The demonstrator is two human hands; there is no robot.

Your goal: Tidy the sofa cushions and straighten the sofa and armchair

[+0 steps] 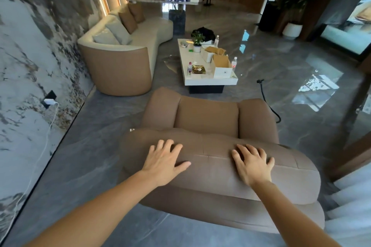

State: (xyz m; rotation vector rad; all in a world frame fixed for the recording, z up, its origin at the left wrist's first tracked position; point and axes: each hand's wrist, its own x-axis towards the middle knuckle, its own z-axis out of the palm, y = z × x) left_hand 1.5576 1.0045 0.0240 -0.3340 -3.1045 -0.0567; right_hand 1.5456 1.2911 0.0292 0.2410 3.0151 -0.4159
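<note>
A brown armchair (207, 115) stands right below me, seen from behind its padded backrest. My left hand (163, 163) lies flat on the left part of the backrest top, fingers spread. My right hand (252, 163) rests flat on the right part, fingers apart too. Neither hand holds anything. Further off at the left wall stands a curved cream sofa (120, 60) with a tan outer shell. On it lean two light grey cushions (114, 35) and two brown cushions (131, 17), lined up along the backrest.
A white coffee table (208, 81) with bottles, a small plant, paper bags and a box stands beyond the armchair. A black cable (268, 100) trails on the glossy grey floor at the right. A white charger (49, 101) hangs on the marbled left wall.
</note>
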